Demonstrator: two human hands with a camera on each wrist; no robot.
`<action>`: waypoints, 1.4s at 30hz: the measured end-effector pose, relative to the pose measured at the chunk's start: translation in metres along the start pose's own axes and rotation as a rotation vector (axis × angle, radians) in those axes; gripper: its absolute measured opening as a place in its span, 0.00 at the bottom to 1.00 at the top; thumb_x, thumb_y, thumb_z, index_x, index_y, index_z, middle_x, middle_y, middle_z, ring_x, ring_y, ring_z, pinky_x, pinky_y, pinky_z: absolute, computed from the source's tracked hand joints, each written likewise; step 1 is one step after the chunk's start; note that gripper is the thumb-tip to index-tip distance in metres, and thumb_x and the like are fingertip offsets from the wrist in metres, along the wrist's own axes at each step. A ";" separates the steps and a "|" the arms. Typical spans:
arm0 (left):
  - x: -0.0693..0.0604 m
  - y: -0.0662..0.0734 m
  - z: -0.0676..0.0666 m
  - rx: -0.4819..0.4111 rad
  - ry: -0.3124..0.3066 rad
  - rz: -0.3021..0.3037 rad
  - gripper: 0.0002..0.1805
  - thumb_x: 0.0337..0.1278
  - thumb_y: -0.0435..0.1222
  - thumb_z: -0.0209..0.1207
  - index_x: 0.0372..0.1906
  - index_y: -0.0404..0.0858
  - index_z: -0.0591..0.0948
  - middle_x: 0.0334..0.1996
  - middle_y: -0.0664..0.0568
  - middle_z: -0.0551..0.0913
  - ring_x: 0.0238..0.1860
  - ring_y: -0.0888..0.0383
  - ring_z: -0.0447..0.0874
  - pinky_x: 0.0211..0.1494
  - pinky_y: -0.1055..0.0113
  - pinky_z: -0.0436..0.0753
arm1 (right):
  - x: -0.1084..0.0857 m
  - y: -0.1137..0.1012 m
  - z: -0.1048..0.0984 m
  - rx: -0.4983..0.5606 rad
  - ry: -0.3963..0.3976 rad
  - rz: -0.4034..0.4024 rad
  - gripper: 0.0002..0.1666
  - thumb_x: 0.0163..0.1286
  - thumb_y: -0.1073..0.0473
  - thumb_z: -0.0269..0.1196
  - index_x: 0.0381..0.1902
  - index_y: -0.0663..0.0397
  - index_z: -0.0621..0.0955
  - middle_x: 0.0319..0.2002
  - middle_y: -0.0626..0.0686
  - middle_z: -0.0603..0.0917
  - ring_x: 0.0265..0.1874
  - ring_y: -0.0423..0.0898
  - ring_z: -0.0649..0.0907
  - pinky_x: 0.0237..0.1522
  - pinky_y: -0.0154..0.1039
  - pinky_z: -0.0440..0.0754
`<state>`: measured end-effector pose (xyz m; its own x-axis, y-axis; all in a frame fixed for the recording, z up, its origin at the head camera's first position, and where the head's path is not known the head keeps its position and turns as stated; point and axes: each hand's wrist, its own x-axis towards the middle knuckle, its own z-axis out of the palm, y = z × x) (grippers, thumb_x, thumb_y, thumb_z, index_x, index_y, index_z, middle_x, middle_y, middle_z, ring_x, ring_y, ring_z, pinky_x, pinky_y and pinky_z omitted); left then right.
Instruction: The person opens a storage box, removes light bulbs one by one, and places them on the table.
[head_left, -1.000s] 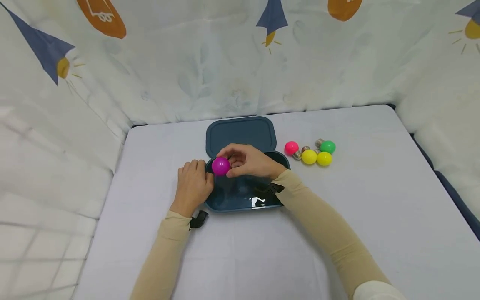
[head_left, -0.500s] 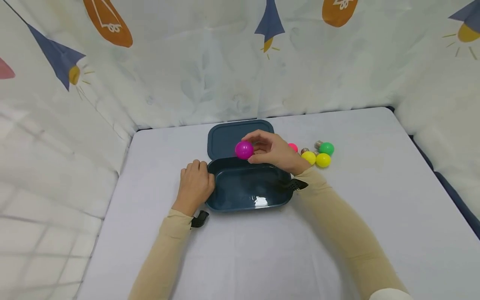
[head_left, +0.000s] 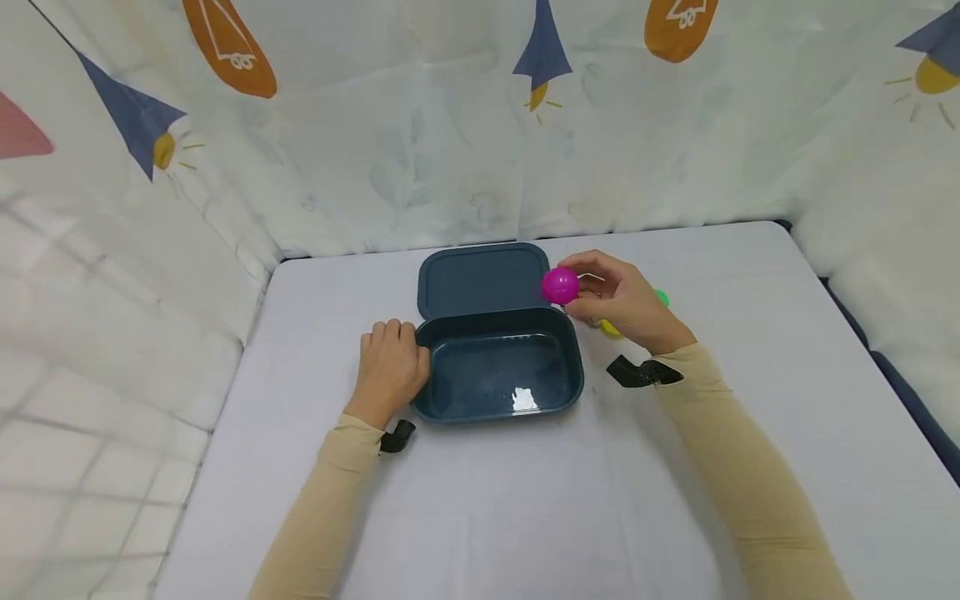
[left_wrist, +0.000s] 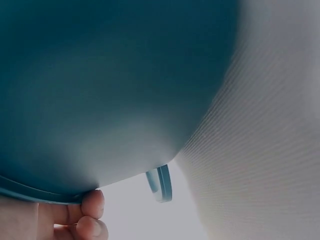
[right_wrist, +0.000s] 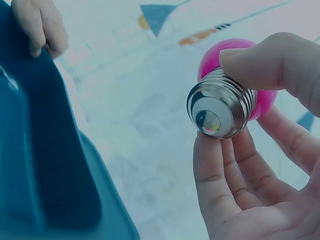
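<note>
My left hand [head_left: 390, 371] grips the left rim of a dark blue-green rectangular box [head_left: 487, 379]. In the left wrist view its fingers [left_wrist: 92, 202] curl at the rim, beside the box's large outer wall [left_wrist: 115, 100]. Off the box's back right corner, my right hand [head_left: 630, 304] holds a magenta light bulb [head_left: 560, 286] above the table. Seen from the right wrist, the thumb and fingers pinch the bulb around its silver screw base [right_wrist: 220, 107]. Partly hidden behind that hand are a yellow bulb [head_left: 611, 328] and a green bulb [head_left: 662, 297].
A flat lid [head_left: 483, 279] of the same blue-green lies just behind the box. The white-covered table [head_left: 480, 508] ends at a pale printed curtain [head_left: 450, 150] along the back, and similar fabric hangs at both sides.
My right hand has carried the magenta bulb rightward, from over the box's left end to past its back right corner. It now covers most of the loose bulbs. The left hand stays at the rim.
</note>
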<state>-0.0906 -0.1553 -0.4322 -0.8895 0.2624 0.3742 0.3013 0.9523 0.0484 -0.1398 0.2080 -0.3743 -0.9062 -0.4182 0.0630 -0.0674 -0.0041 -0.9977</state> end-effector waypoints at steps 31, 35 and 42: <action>0.002 -0.004 0.006 -0.119 -0.063 -0.085 0.10 0.65 0.34 0.47 0.28 0.34 0.70 0.26 0.42 0.68 0.30 0.45 0.63 0.37 0.57 0.58 | -0.060 0.028 -0.076 0.341 0.390 -0.149 0.30 0.69 0.77 0.60 0.67 0.60 0.74 0.62 0.54 0.77 0.57 0.46 0.83 0.58 0.30 0.84; 0.001 -0.003 0.007 -0.125 -0.064 -0.089 0.10 0.65 0.34 0.47 0.28 0.34 0.70 0.26 0.43 0.68 0.30 0.45 0.62 0.37 0.56 0.57 | -0.064 0.038 -0.082 0.365 0.423 -0.178 0.28 0.69 0.78 0.59 0.66 0.62 0.75 0.59 0.54 0.79 0.54 0.46 0.84 0.57 0.29 0.84; 0.001 -0.003 0.007 -0.143 -0.063 -0.095 0.10 0.64 0.34 0.48 0.27 0.35 0.70 0.26 0.43 0.67 0.30 0.46 0.61 0.37 0.57 0.57 | -0.069 0.052 -0.085 0.367 0.532 -0.120 0.28 0.70 0.72 0.62 0.67 0.59 0.74 0.58 0.53 0.78 0.54 0.47 0.82 0.55 0.29 0.84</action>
<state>-0.0950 -0.1569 -0.4382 -0.9348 0.1855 0.3029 0.2562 0.9428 0.2134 -0.1161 0.3140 -0.4281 -0.9903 0.1104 0.0840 -0.1195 -0.3715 -0.9207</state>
